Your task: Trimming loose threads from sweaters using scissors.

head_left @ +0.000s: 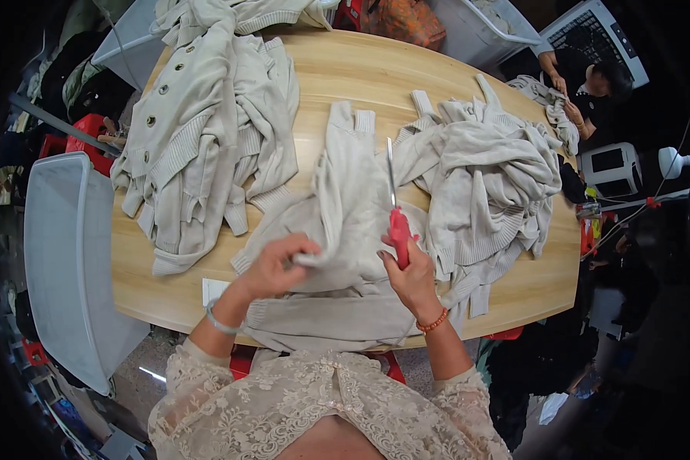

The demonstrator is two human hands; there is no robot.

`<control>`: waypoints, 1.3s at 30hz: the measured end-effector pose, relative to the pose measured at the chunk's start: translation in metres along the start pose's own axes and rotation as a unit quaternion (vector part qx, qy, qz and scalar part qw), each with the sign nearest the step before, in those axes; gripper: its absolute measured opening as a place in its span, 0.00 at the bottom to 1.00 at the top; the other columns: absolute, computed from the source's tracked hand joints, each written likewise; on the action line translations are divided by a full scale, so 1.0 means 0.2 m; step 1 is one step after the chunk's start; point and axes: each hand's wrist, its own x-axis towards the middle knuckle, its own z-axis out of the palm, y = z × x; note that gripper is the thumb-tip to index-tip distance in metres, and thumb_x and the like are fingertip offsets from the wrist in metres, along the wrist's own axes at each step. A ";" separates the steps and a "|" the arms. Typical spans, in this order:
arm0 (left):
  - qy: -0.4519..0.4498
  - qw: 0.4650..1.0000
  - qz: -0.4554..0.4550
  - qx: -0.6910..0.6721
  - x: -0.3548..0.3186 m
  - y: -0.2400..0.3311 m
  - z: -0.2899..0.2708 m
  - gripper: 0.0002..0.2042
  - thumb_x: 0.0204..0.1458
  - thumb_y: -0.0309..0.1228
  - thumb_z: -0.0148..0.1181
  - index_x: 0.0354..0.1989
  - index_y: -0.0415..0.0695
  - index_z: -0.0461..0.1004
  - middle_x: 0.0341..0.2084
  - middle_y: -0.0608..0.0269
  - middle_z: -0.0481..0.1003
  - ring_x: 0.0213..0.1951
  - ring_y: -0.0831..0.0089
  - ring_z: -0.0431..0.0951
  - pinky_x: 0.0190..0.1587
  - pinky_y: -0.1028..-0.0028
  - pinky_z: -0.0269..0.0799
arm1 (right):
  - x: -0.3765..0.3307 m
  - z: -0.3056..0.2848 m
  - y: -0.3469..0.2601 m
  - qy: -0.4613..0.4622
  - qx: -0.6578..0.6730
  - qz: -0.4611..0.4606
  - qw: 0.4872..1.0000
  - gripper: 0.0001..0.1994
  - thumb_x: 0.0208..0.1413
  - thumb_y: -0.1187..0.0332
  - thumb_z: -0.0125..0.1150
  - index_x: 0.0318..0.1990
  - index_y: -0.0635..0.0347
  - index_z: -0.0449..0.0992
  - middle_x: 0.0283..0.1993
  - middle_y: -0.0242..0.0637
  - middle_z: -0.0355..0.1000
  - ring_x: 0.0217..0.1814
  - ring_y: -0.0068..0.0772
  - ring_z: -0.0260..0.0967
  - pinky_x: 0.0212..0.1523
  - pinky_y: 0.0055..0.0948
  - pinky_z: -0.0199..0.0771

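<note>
A cream knit garment (345, 222) lies spread on the wooden table (360, 73) in front of me. My left hand (277, 264) pinches a fold of its fabric near the middle. In my right hand (410, 276) is a pair of scissors with red handles (398, 234); the long metal blades point away from me over the garment.
A pile of cream buttoned cardigans (207, 138) lies at the table's left, another heap of cream knits (491, 176) at the right. A grey plastic bin (69, 261) stands left of the table. Another person (583, 84) handles a garment at the far right.
</note>
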 end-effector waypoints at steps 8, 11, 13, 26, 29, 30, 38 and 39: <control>-0.175 0.963 0.065 0.196 -0.40 -0.10 0.48 0.15 0.34 0.25 0.56 0.35 0.49 0.72 0.30 0.63 0.68 0.37 0.60 0.69 0.42 0.64 0.60 | 0.16 0.33 -0.08 -0.113 -0.048 -0.042 0.992 0.19 0.49 0.58 0.67 0.31 0.68 0.71 0.24 0.55 0.70 0.30 0.58 0.70 0.32 0.45 0.69; -0.155 0.965 0.071 0.199 -0.42 -0.14 0.56 0.14 0.35 0.25 0.56 0.35 0.49 0.72 0.30 0.63 0.68 0.38 0.61 0.68 0.42 0.64 0.60 | 0.15 0.45 -0.19 -0.200 -0.111 -0.049 0.972 0.18 0.50 0.58 0.65 0.36 0.67 0.71 0.32 0.56 0.74 0.37 0.57 0.74 0.37 0.47 0.74; -0.143 0.965 0.089 0.200 -0.39 -0.13 0.60 0.13 0.35 0.24 0.56 0.34 0.49 0.72 0.30 0.63 0.69 0.38 0.61 0.69 0.42 0.65 0.60 | 0.17 0.59 -0.16 -0.178 -0.184 -0.110 0.960 0.17 0.49 0.65 0.65 0.40 0.67 0.68 0.35 0.54 0.75 0.36 0.53 0.76 0.35 0.43 0.76; 0.167 0.948 -0.029 0.271 -0.38 -0.07 0.32 0.13 0.34 0.21 0.60 0.33 0.42 0.69 0.26 0.53 0.70 0.31 0.53 0.73 0.34 0.63 0.69 | 0.79 0.29 0.06 -0.084 0.085 0.033 0.992 0.13 0.40 0.63 0.64 0.25 0.67 0.74 0.22 0.42 0.74 0.23 0.36 0.73 0.28 0.36 0.72; 0.356 0.872 0.025 0.334 -0.32 0.03 0.01 0.12 0.36 0.16 0.56 0.31 0.41 0.68 0.24 0.55 0.67 0.28 0.58 0.70 0.31 0.68 0.67 | 0.76 -0.16 -0.22 0.029 0.369 -0.006 0.929 0.06 0.50 0.68 0.65 0.30 0.58 0.75 0.20 0.22 0.66 0.18 0.13 0.58 0.18 0.19 0.57; 0.387 0.845 0.054 0.365 -0.29 0.12 -0.05 0.13 0.35 0.14 0.55 0.32 0.40 0.68 0.25 0.55 0.67 0.29 0.57 0.70 0.30 0.68 0.67 | 0.68 -0.35 -0.32 0.052 0.459 -0.052 0.885 0.07 0.52 0.71 0.64 0.37 0.61 0.74 0.22 0.21 0.65 0.17 0.12 0.57 0.18 0.16 0.56; 0.254 0.803 0.169 0.512 -0.35 0.14 0.00 0.15 0.29 0.14 0.57 0.29 0.41 0.70 0.26 0.57 0.69 0.30 0.57 0.71 0.30 0.63 0.67 | -0.16 -0.76 -0.02 0.040 0.214 0.070 0.973 0.08 0.47 0.79 0.61 0.37 0.64 0.73 0.23 0.20 0.66 0.21 0.11 0.59 0.23 0.15 0.60; 0.223 0.815 0.159 0.511 -0.40 0.08 0.03 0.11 0.33 0.17 0.56 0.28 0.42 0.70 0.26 0.57 0.68 0.30 0.57 0.70 0.31 0.63 0.66 | -0.28 -0.75 0.21 0.002 0.198 0.099 0.975 0.09 0.46 0.78 0.63 0.36 0.64 0.73 0.24 0.24 0.70 0.24 0.14 0.64 0.25 0.17 0.63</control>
